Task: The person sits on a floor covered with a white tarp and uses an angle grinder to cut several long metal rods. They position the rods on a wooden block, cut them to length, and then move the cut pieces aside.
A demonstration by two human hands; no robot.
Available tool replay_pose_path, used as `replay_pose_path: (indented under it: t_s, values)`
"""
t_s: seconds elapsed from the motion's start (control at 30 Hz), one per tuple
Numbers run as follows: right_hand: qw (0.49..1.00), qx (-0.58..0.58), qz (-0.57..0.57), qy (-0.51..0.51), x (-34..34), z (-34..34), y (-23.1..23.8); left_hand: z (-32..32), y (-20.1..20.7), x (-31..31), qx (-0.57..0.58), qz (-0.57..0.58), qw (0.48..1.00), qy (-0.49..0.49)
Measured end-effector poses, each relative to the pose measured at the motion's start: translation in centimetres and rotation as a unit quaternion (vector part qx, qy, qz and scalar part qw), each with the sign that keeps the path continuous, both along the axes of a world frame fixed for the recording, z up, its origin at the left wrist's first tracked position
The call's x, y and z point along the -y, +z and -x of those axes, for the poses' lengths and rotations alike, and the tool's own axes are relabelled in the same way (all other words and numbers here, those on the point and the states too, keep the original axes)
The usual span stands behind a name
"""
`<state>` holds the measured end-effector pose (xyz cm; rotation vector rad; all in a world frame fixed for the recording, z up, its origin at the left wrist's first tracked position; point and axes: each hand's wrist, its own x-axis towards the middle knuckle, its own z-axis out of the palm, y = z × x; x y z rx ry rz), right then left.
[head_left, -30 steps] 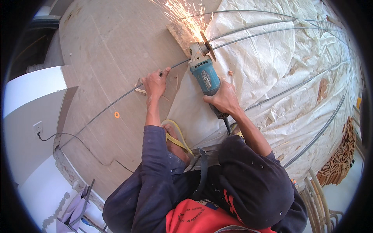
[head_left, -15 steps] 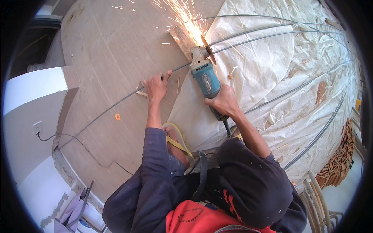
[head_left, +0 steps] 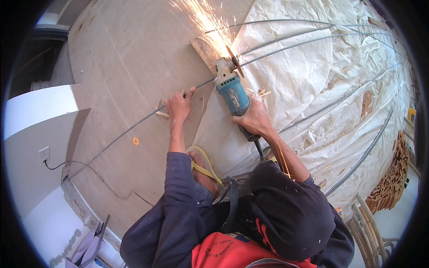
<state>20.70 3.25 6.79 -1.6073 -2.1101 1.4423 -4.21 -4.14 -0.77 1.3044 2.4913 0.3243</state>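
Note:
My left hand (head_left: 178, 106) is closed around a long, thin steel bar (head_left: 129, 129) that slants up to the right across the floor. In my right hand (head_left: 257, 118) is a teal angle grinder (head_left: 235, 97), gripped by its body with the cord trailing toward me. Its disc (head_left: 234, 61) stands on edge at the bar, beyond the grinder's grey head. A bright spray of sparks (head_left: 210, 29) flies away from the disc, and a few land by my right hand and forearm. The exact contact point is hidden by the grinder head and glare. A wooden board (head_left: 202, 52) lies beneath the bar.
Several more steel bars (head_left: 353, 91) lie over a crumpled pale plastic sheet (head_left: 308, 67) at right. A black cord (head_left: 96, 172) runs from a wall socket (head_left: 44, 154). My sandalled foot (head_left: 203, 172) is near the bar; brick-coloured pieces (head_left: 389, 178) are piled far right.
The grinder has shifted slightly to the left in view, with its disc still throwing sparks. New sparks show beside my right hand and forearm. My left hand keeps its hold on the bar.

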Motion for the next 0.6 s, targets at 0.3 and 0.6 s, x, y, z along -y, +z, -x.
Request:
replay_pose_path:
  t_s: [0.3,0.6]
  values:
    - [1.000,-0.004,-0.030,-0.002,0.1,-0.3,-0.5,0.1,-0.3,-0.1,0.005,-0.008,1.000,-0.008]
    - [0.996,0.056,0.060,0.020,-0.6,-0.1,-0.1,0.3,-0.7,0.1,-0.009,-0.004,1.000,-0.011]
